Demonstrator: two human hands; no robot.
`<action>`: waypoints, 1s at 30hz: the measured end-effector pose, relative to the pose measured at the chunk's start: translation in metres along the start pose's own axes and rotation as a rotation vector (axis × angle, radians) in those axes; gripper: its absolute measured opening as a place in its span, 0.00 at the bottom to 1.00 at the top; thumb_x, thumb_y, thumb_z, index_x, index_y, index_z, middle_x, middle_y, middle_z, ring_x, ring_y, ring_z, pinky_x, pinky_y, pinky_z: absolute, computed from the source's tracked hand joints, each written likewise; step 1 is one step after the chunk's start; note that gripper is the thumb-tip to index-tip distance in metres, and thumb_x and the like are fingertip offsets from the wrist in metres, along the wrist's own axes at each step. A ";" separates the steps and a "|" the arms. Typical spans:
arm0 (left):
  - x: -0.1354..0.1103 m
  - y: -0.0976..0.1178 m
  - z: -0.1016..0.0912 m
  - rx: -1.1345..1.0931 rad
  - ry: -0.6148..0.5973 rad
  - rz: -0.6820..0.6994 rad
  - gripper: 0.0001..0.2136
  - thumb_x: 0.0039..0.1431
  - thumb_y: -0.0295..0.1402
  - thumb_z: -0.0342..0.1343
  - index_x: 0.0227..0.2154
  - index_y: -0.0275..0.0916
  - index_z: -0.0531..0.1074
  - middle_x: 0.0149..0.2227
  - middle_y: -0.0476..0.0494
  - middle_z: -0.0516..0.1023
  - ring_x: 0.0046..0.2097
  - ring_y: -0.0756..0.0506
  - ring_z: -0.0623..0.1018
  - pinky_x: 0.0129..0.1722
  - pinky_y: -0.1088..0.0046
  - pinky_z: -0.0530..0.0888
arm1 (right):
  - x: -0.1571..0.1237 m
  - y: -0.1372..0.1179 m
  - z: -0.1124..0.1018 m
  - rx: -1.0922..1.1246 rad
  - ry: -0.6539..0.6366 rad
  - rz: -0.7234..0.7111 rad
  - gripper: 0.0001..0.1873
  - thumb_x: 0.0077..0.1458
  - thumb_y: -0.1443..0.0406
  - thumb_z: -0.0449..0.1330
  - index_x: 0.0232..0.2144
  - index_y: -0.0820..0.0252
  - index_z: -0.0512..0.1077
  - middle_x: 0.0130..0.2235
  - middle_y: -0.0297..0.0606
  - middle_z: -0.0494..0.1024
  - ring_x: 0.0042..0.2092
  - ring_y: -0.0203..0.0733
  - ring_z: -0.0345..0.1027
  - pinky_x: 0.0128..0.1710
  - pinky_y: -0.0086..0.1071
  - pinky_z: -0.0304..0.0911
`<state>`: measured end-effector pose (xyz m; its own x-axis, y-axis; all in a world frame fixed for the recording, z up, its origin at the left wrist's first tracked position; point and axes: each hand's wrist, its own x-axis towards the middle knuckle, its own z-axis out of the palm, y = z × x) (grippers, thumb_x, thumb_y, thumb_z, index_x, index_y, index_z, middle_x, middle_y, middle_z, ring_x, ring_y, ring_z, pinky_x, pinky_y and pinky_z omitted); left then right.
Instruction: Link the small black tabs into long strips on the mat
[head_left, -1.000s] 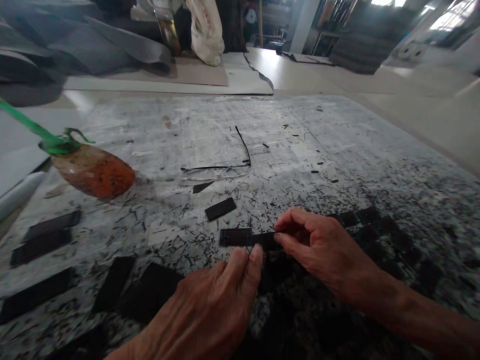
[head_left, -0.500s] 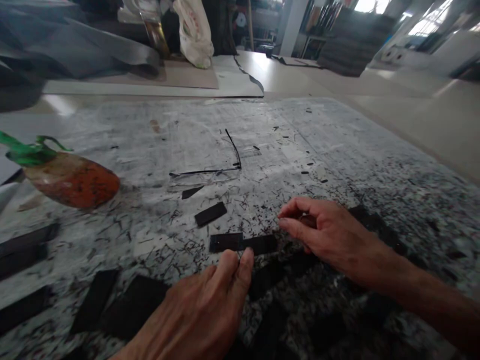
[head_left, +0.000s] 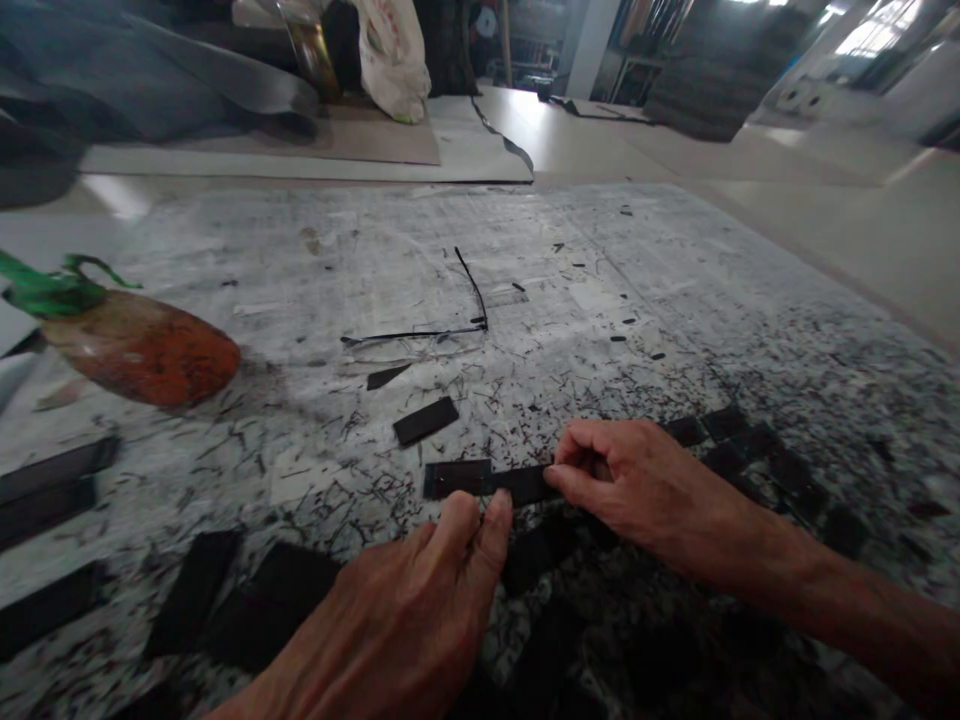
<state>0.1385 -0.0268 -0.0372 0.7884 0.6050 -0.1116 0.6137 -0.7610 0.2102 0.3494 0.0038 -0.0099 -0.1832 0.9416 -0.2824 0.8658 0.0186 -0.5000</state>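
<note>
Two hands on a black strip (head_left: 487, 480): right hand (head_left: 637, 490) tight on its end, left hand (head_left: 405, 620) flat beside.

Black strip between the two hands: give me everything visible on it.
The black strip is long, thin, flat and matte, perhaps rubber or leather. A faint seam near its middle hints at two pieces end to end. It lies flat on the speckled table, running left to right. The right hand pinches its right end; two fingers of the left hand touch its near edge.
</note>
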 end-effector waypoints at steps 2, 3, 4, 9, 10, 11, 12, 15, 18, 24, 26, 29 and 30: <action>0.002 0.001 -0.002 0.018 -0.037 0.007 0.31 0.48 0.15 0.31 0.58 0.31 0.49 0.40 0.37 0.71 0.32 0.45 0.74 0.25 0.74 0.71 | 0.000 0.000 0.001 -0.011 0.002 0.007 0.07 0.50 0.68 0.55 0.22 0.60 0.68 0.20 0.28 0.68 0.22 0.30 0.57 0.23 0.25 0.49; 0.002 0.002 -0.003 0.030 -0.044 0.011 0.30 0.48 0.15 0.31 0.57 0.30 0.51 0.39 0.36 0.72 0.31 0.45 0.74 0.24 0.74 0.71 | -0.001 -0.001 0.001 -0.014 0.004 0.005 0.07 0.50 0.68 0.55 0.22 0.60 0.68 0.20 0.28 0.68 0.22 0.30 0.57 0.23 0.25 0.48; 0.003 0.002 -0.004 0.043 -0.044 0.007 0.30 0.48 0.14 0.31 0.57 0.29 0.52 0.39 0.36 0.72 0.31 0.45 0.74 0.24 0.73 0.72 | -0.001 -0.001 0.001 -0.017 0.006 0.004 0.07 0.50 0.68 0.55 0.22 0.60 0.68 0.20 0.28 0.68 0.22 0.30 0.57 0.23 0.25 0.48; 0.004 0.003 -0.007 0.056 -0.042 0.019 0.31 0.47 0.14 0.31 0.57 0.29 0.52 0.40 0.35 0.72 0.32 0.44 0.75 0.24 0.73 0.72 | 0.000 0.002 0.003 -0.016 -0.006 -0.012 0.07 0.50 0.68 0.55 0.21 0.60 0.67 0.20 0.28 0.68 0.22 0.30 0.57 0.22 0.25 0.49; 0.004 0.003 -0.007 0.047 -0.054 0.021 0.31 0.47 0.15 0.31 0.57 0.29 0.51 0.41 0.35 0.72 0.33 0.44 0.75 0.24 0.73 0.73 | 0.000 0.002 0.003 -0.007 -0.008 -0.024 0.07 0.50 0.68 0.55 0.21 0.60 0.67 0.20 0.28 0.68 0.22 0.30 0.57 0.22 0.25 0.49; 0.004 0.002 -0.008 0.035 -0.068 0.019 0.32 0.46 0.15 0.31 0.58 0.29 0.51 0.41 0.35 0.71 0.33 0.44 0.75 0.25 0.72 0.73 | 0.000 0.003 0.003 0.002 -0.006 -0.035 0.06 0.50 0.68 0.55 0.22 0.60 0.67 0.20 0.28 0.68 0.22 0.30 0.58 0.22 0.24 0.50; 0.004 0.002 -0.009 0.027 -0.082 0.010 0.32 0.46 0.14 0.32 0.58 0.30 0.50 0.42 0.34 0.71 0.34 0.43 0.75 0.26 0.72 0.74 | 0.000 0.004 0.003 0.008 0.001 -0.043 0.05 0.49 0.69 0.56 0.23 0.60 0.68 0.21 0.28 0.69 0.23 0.30 0.59 0.22 0.24 0.50; 0.006 0.001 -0.012 0.018 -0.124 0.001 0.33 0.45 0.14 0.33 0.58 0.29 0.48 0.45 0.31 0.70 0.36 0.42 0.75 0.28 0.69 0.75 | -0.003 0.005 0.000 -0.009 0.063 -0.065 0.03 0.48 0.71 0.57 0.27 0.60 0.69 0.24 0.29 0.71 0.24 0.31 0.62 0.23 0.24 0.54; 0.006 0.003 -0.015 0.026 -0.147 -0.006 0.34 0.43 0.14 0.34 0.58 0.28 0.48 0.48 0.28 0.68 0.36 0.42 0.76 0.29 0.67 0.76 | -0.008 0.006 -0.003 -0.023 0.165 -0.098 0.05 0.49 0.72 0.56 0.30 0.60 0.71 0.26 0.31 0.73 0.26 0.33 0.64 0.25 0.25 0.58; 0.002 0.008 -0.020 0.049 -0.110 -0.080 0.34 0.46 0.12 0.32 0.58 0.37 0.52 0.47 0.39 0.71 0.37 0.46 0.76 0.32 0.74 0.74 | -0.019 0.012 0.005 -0.034 0.241 -0.404 0.12 0.54 0.74 0.50 0.37 0.62 0.72 0.35 0.38 0.74 0.37 0.36 0.69 0.40 0.29 0.65; 0.002 0.009 -0.021 0.053 -0.083 -0.089 0.34 0.46 0.12 0.31 0.58 0.37 0.53 0.48 0.38 0.71 0.37 0.46 0.76 0.33 0.73 0.74 | -0.022 0.014 0.011 -0.089 0.205 -0.430 0.11 0.56 0.73 0.50 0.36 0.61 0.71 0.36 0.39 0.73 0.37 0.37 0.69 0.40 0.31 0.66; 0.004 0.009 -0.023 0.063 -0.051 -0.031 0.33 0.45 0.12 0.31 0.58 0.32 0.54 0.48 0.34 0.70 0.37 0.44 0.76 0.30 0.72 0.74 | -0.026 0.016 0.017 -0.212 0.186 -0.448 0.10 0.55 0.73 0.51 0.33 0.60 0.71 0.36 0.38 0.72 0.35 0.37 0.69 0.37 0.30 0.68; 0.005 0.008 -0.023 0.070 -0.047 -0.015 0.33 0.45 0.13 0.31 0.57 0.31 0.54 0.47 0.33 0.71 0.36 0.44 0.76 0.29 0.73 0.74 | -0.027 0.016 0.017 -0.253 0.188 -0.463 0.09 0.55 0.74 0.51 0.32 0.60 0.71 0.35 0.38 0.72 0.35 0.36 0.70 0.36 0.29 0.68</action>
<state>0.1466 -0.0250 -0.0138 0.7792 0.6059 -0.1605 0.6257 -0.7674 0.1403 0.3600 -0.0272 -0.0244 -0.5044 0.8595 0.0827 0.8038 0.5024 -0.3185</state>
